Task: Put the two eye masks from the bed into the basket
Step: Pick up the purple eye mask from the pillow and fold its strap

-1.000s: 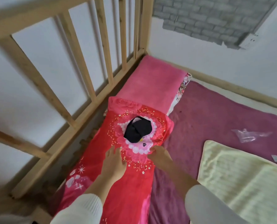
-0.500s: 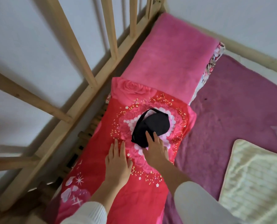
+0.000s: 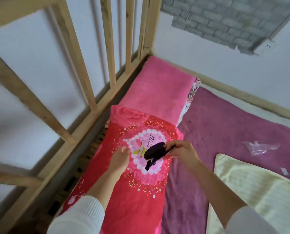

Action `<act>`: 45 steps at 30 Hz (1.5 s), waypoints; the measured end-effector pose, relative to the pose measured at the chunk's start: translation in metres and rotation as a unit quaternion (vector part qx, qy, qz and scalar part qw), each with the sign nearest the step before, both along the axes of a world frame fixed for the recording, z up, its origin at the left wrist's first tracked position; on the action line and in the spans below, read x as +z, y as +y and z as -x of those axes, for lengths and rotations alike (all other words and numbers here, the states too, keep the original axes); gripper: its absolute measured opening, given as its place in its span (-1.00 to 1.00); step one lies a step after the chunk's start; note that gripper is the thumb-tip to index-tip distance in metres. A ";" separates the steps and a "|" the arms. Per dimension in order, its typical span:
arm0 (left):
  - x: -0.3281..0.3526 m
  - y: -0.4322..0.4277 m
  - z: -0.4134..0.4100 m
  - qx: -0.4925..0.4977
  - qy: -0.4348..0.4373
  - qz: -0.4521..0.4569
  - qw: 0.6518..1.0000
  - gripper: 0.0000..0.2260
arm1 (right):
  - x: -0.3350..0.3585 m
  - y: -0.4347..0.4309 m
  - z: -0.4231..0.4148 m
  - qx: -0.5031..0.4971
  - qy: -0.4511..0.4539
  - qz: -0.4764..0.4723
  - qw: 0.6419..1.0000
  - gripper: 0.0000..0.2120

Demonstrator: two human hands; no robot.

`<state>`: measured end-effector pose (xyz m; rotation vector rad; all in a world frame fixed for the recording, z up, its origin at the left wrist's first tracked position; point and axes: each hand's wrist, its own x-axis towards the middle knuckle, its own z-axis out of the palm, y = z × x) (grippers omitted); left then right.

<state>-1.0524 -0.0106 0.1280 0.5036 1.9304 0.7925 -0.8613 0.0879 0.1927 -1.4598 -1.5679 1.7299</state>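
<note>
Your right hand [image 3: 183,150] is pinching a dark eye mask [image 3: 155,150] at its right end, w/ the mask lifted just above the red rose-print blanket [image 3: 132,191]; its strap [image 3: 149,163] dangles down toward the pearl-heart print. Whether that's one mask or two stacked, can't tell, too blurred. Your left hand [image 3: 119,159] rests palm-down on the blanket just left of the mask, fingers [image 3: 124,149] loosely together, holding nothing and not touching the mask. Both arms wear white sleeves [image 3: 78,215]. Beyond the red blanket, toward the corner, lies a pink fleece pillow [image 3: 157,92], w/ a floral cover edge showing along its right side. On your left the wooden bed rail [image 3: 83,125] runs close beside the blanket, its slats rising up against the white wall; a dark gap w/ bed slats shows between rail and blanket. Right of the blanket you've got a purple sheet [image 3: 225,132] covering the bed, and on it a crumpled clear plastic wrapper [image 3: 259,147], well apart from your hands. A pale yellow striped blanket [image 3: 259,191] fills the lower right, w/ a few small white scraps near its far edge. Grey brick-pattern wallpaper [image 3: 225,19] sits up on the far wall. No basket in view.
</note>
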 end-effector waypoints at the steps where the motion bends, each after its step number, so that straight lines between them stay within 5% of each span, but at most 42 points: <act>1: 0.014 -0.002 -0.003 0.006 -0.014 -0.027 1.000 -0.62 | 0.020 -0.005 -0.006 0.028 0.015 -0.007 0.999 -0.72; 7: 0.098 -0.031 -0.035 -0.114 -0.146 -0.145 0.972 -0.41 | 0.114 -0.050 -0.043 0.208 0.124 0.016 0.970 -0.83; 9: 0.117 -0.045 -0.046 -0.172 -0.153 -0.146 0.962 -0.53 | 0.131 -0.064 -0.055 0.225 0.128 0.012 0.966 -0.84; 12: 0.142 -0.070 -0.064 -0.207 -0.065 -0.150 0.965 -0.78 | 0.144 -0.085 -0.077 0.152 0.134 0.010 0.979 -0.81; 17: 0.172 -0.122 -0.102 -0.093 -0.011 -0.201 0.975 -0.91 | 0.141 -0.133 -0.117 0.001 0.192 0.100 0.976 -0.57; 19: 0.179 -0.145 -0.120 -0.069 0.001 -0.207 0.976 -0.94 | 0.144 -0.156 -0.131 0.073 0.171 0.017 0.982 -0.63; 21: 0.185 -0.168 -0.139 -0.034 0.004 -0.200 0.979 -0.89 | 0.147 -0.179 -0.143 0.117 0.091 -0.164 0.975 -0.84; 24: 0.193 -0.204 -0.166 0.022 -0.091 -0.193 0.977 -0.83 | 0.147 -0.210 -0.154 0.150 -0.047 -0.392 0.907 -0.73; 27: 0.201 -0.241 -0.184 0.061 -0.235 -0.195 0.950 -0.66 | 0.142 -0.240 -0.163 0.253 -0.073 -0.472 0.841 -0.61; 30: 0.204 -0.277 -0.198 0.044 -0.214 -0.200 0.955 -0.70 | 0.141 -0.268 -0.175 0.332 -0.070 -0.492 0.802 -0.54; 34: 0.207 -0.321 -0.217 0.092 -0.168 -0.206 0.959 -0.70 | 0.143 -0.297 -0.192 0.243 -0.029 -0.449 0.859 -0.54; 38: 0.217 -0.357 -0.224 0.143 -0.162 -0.243 0.946 -0.76 | 0.156 -0.312 -0.203 0.155 0.110 -0.240 0.952 -0.73; 41: 0.222 -0.377 -0.219 0.231 -0.121 -0.281 0.924 -0.82 | 0.168 -0.322 -0.216 0.265 0.163 -0.128 0.942 -0.87; 45: 0.228 -0.397 -0.204 0.336 -0.105 -0.328 0.877 -0.77 | 0.183 -0.338 -0.226 0.399 0.136 -0.013 0.907 -0.80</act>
